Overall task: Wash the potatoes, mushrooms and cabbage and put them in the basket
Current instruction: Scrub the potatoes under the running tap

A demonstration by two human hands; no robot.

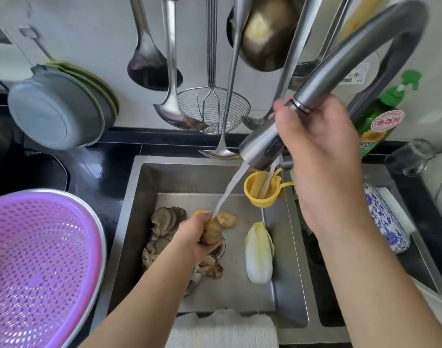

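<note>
Nearest you, over the front rim of the sink (129,222), a white cloth (225,327) is draped, and the purple basket (39,259) sits on the counter to your left with nothing visible in it. Your left hand (192,239) is down in the sink, fingers curled round a potato (212,232) and holding it in the water stream (227,189). Wet potato skin is likely slick, but the potato is firm and has some heft, so wrap it round the middle and turn it in your palm. Beneath your wrist the mushrooms (164,219) lie in a loose cluster on the sink floor; they look soft and liable to tear, so lift them from underneath, not by a single cap. Just beyond your fingers lie more potatoes (227,218). To the right, well apart from them, the cabbage (258,252) lies lengthwise; its thick white base should be the safest place to hold, as the leafy tip will bruise. Higher up, your right hand (320,156) is wrapped round the faucet spray head (262,146), aiming it at the potato. Farthest back, ladles (174,96) hang on the wall.
</note>
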